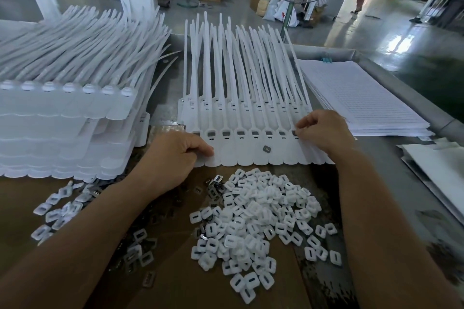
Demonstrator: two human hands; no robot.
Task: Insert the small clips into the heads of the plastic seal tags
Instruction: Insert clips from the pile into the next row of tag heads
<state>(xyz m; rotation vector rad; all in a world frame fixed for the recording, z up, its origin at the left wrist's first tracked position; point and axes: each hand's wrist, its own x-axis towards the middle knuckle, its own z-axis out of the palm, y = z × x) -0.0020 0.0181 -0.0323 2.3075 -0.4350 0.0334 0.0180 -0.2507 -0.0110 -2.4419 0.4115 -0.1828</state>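
From the head camera: a row of seal tags (251,155) lies flat across the middle of the table, heads toward the person and tails fanning away. Most heads along the front of the row show a dark grey insert. One loose clip (266,149) sits on top of a tag body, just below the heads and apart from both hands.

The left hand (175,158) is at the row's left end, fingers curled and thumb tucked in, gripping the edge of the outermost tag. The right hand (324,130) is at the right end, fingers curled, thumb and forefinger pinched together on the last head; whether a clip sits between the fingertips, I cannot tell.

Just in front of the row, between the forearms, a pile of white clips (256,221) is heaped on brown cardboard (175,283), with darker metal pieces (216,184) at its left edge. A tall stack of tags (62,120) stands to the left. Lined paper sheets (359,98) lie to the right.
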